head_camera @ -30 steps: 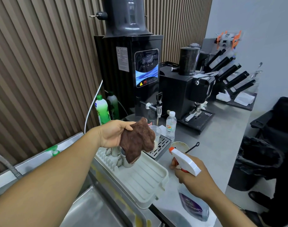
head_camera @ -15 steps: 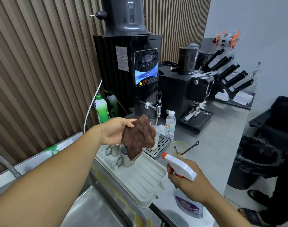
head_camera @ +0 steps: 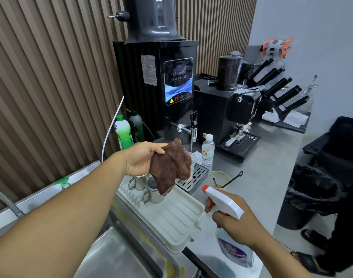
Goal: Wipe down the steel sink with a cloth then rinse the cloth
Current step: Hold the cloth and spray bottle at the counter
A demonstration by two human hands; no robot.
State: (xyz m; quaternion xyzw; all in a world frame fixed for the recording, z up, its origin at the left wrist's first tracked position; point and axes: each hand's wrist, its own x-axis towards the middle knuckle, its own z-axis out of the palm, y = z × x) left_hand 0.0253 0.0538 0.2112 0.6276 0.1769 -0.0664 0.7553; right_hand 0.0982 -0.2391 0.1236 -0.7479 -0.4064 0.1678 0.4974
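Little has shifted over the last second: the spray bottle point(head_camera: 224, 202) has sunk a touch, its nozzle now clear of the stained cup point(head_camera: 219, 176) and nearer the white drying tray point(head_camera: 179, 221), while the cloth hangs where it was. Left hand point(head_camera: 140, 158), palm up, pinches the brown cloth point(head_camera: 170, 169) at its top edge between thumb and curled fingers. It droops in the air above the two metal cups point(head_camera: 154, 194) at the tray's back end, touching neither basin nor counter as far as can be seen. Right hand point(head_camera: 238, 224) is wrapped round the bottle's neck with a finger on the orange trigger, the nozzle aimed left toward the cloth. Its purple-labelled body is at the counter's point(head_camera: 262, 177) front edge; I cannot tell whether it rests there. Steel sink point(head_camera: 115, 255) lies at the lower left under the left forearm, yellowish marks along its right rim, the tray just beside that rim. Behind the cloth a black water boiler point(head_camera: 161, 87) stands at the counter's back edge, with a drip tray point(head_camera: 194, 176) and a small water bottle point(head_camera: 208, 152) before it and a green dish-soap bottle point(head_camera: 123, 133) to its left
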